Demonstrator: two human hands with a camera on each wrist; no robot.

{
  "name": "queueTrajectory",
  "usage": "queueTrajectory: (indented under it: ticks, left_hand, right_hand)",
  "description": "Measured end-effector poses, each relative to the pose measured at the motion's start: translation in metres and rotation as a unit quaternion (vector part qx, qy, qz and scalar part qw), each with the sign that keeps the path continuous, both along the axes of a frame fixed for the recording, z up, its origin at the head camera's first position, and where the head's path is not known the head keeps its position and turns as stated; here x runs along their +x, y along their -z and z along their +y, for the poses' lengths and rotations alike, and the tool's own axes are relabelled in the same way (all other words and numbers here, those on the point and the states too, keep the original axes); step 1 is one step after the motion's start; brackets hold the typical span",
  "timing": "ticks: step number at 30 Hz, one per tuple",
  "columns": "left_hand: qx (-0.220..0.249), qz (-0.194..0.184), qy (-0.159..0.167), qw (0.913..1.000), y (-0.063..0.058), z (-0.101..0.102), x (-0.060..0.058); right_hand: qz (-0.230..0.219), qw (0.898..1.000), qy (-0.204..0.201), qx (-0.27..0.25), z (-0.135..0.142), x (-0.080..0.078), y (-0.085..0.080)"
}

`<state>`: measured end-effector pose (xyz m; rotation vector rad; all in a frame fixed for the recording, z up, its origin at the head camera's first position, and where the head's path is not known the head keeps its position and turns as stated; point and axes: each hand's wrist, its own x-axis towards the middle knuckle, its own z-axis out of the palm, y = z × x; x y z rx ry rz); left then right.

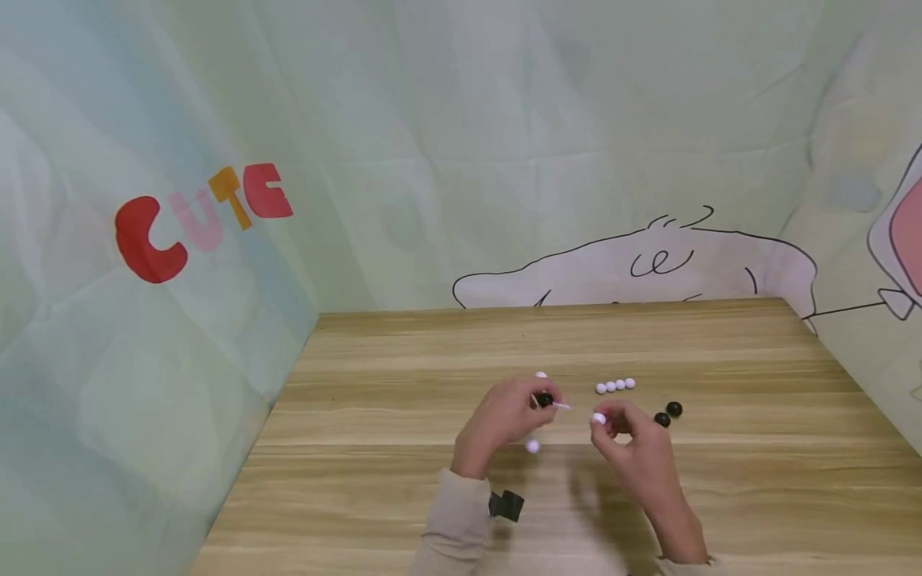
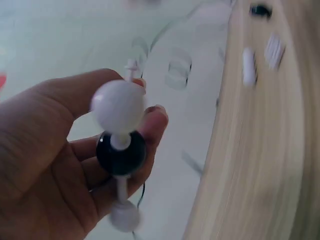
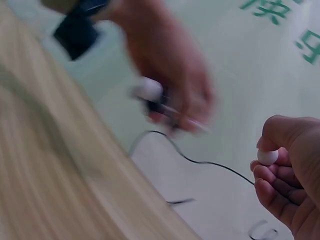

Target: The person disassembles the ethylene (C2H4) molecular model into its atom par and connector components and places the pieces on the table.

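Observation:
My left hand (image 1: 507, 412) holds a ball-and-stick model piece above the table. Its centre is a black ball (image 2: 121, 152), with one white ball (image 2: 118, 106) and another white ball (image 2: 125, 217) joined to it by white pegs. A bare white connector peg (image 1: 562, 406) sticks out from the piece toward my right hand. Between thumb and fingertips, my right hand (image 1: 641, 456) pinches a loose white ball (image 1: 599, 418). A short gap separates this ball from the peg's tip. Fingers partly cover the black ball in the head view; the right wrist view blurs the piece.
Beyond the hands, several white balls (image 1: 611, 386) lie in a row on the wooden table (image 1: 374, 384). Two black balls sit just right of my right hand, the farther black ball (image 1: 673, 410) being fully visible. A printed cloth backdrop (image 1: 432, 160) stands behind the table's far edge.

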<state>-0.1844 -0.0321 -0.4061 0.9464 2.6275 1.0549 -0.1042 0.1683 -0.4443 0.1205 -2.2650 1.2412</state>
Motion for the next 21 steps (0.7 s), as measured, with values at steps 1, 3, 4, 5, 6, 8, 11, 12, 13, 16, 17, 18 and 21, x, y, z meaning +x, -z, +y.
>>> queueTrajectory:
  ticks: [1,3,4,5,6,8,11,12,13,16,17,18,21]
  left_hand:
    - [-0.003,-0.002,-0.021,0.9998,0.000,-0.007,-0.003]
    - [-0.005,-0.002,-0.061,0.9981,-0.002,-0.021,-0.008]
    - [0.002,-0.009,-0.071,0.9974,-0.004,-0.027,-0.010]
    - [0.003,-0.008,-0.076,0.9971,-0.005,-0.031,-0.012]
    - [0.006,-0.008,-0.074,0.9972,-0.007,-0.034,-0.013]
    - [0.011,-0.002,-0.065,0.9978,-0.009,-0.035,-0.013]
    - [0.007,0.001,-0.062,0.9981,-0.009,-0.030,-0.009]
    - [0.007,0.002,-0.061,0.9981,-0.008,-0.028,-0.008]
    - [0.007,0.004,-0.061,0.9981,-0.008,-0.026,-0.006]
    - [0.008,0.004,-0.056,0.9984,-0.007,-0.022,-0.002]
    - [0.010,0.004,-0.053,0.9985,-0.006,-0.021,-0.001]
    - [0.008,0.002,-0.052,0.9986,-0.006,-0.020,0.000]
    - [0.000,-0.004,-0.053,0.9986,-0.005,-0.016,0.003]
  right_hand:
    - [-0.002,1.000,0.015,-0.002,0.005,0.001,-0.001]
    - [-0.008,0.999,0.052,-0.008,0.018,0.001,-0.004]
    - [-0.013,0.998,0.069,-0.008,0.024,0.001,-0.006]
    - [-0.021,0.996,0.082,-0.005,0.029,0.000,-0.006]
    - [-0.034,0.995,0.090,0.001,0.034,-0.002,-0.007]
    - [-0.057,0.994,0.097,0.015,0.038,-0.006,-0.006]
    - [-0.070,0.993,0.093,0.018,0.035,-0.018,0.001]
    - [-0.069,0.993,0.091,0.017,0.034,-0.022,0.004]
    - [-0.069,0.993,0.090,0.017,0.031,-0.026,0.007]
    - [-0.064,0.994,0.085,0.021,0.026,-0.038,0.017]
    - [-0.066,0.994,0.086,0.023,0.025,-0.041,0.020]
    - [-0.071,0.994,0.084,0.027,0.023,-0.044,0.022]
    - [-0.069,0.994,0.080,0.023,0.018,-0.052,0.031]
